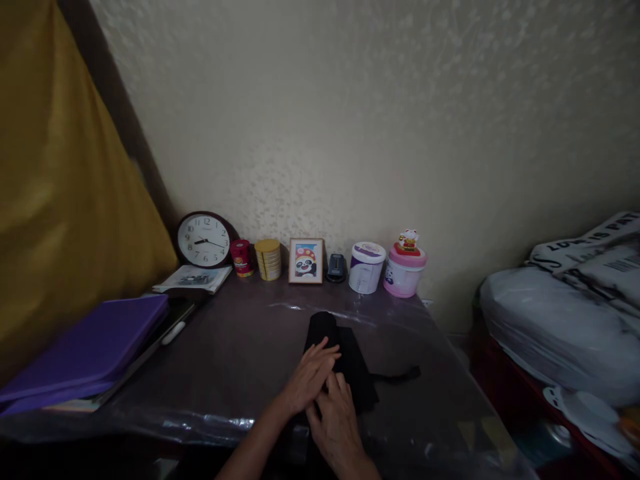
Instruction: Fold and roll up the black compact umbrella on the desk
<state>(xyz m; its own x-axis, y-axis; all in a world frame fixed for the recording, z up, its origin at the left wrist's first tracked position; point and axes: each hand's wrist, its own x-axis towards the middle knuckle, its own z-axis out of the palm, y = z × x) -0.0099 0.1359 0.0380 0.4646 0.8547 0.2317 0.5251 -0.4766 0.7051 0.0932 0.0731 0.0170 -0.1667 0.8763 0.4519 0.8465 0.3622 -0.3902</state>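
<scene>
A black fabric roll (323, 327) with a flat flap (357, 360) lies on the table before me. From the flap, a thin black strap (400, 375) trails to the right. My left hand (315, 373) rests across the roll, its fingers stretched out and slightly apart. Close beside and below it, my right hand (337, 413) has its fingers bent against the near part of the black fabric. The two hands touch or overlap at the fingers. Whatever is inside the roll is hidden, and its near end is covered by my hands.
Along the wall stand a clock (204, 241), a red can (243, 259), a yellow-lidded stack (269, 260), a panda picture frame (306, 261), a dark stapler-like object (337, 268) and two tubs (367, 270). Purple folders (95, 340) lie left on the plastic-covered table (225, 360).
</scene>
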